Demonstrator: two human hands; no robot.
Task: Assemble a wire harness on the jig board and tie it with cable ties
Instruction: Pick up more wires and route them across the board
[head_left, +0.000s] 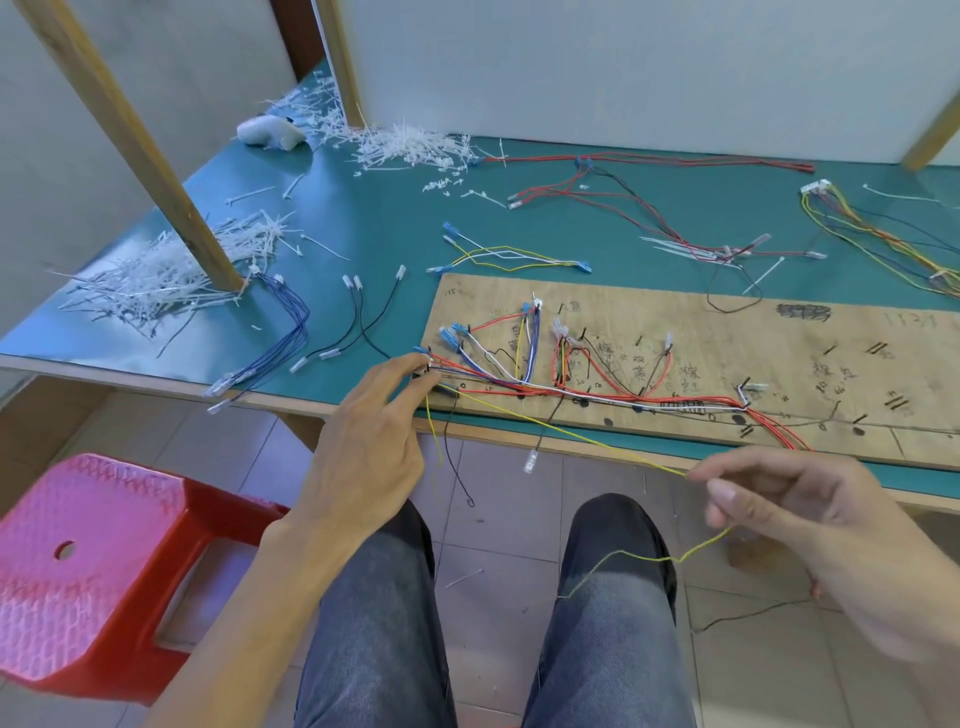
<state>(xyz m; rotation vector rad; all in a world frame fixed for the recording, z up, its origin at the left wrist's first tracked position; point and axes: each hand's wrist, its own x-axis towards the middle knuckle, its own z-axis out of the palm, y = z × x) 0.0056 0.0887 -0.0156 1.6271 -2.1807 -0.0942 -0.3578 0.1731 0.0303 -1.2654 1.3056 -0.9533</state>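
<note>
The flat plywood jig board (779, 332) runs off the right edge, and its handwritten ink marks (802, 312) are too blurred to read. The left hand (371, 447) covers the far end of the thin yellow wire (571, 432); whether its fingertips grip anything is hidden. The red plastic stool (78, 571) is cut by the left edge.

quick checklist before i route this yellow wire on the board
1. yellow wire pinched in right hand: ok
2. bundle end pinched in left hand at the left edge of the board: ok
3. wire laid on board: not ok, it spans off the front edge
4. wire tail free of snags: cannot tell, it trails over the lap
5. cable ties on table: ok
</note>
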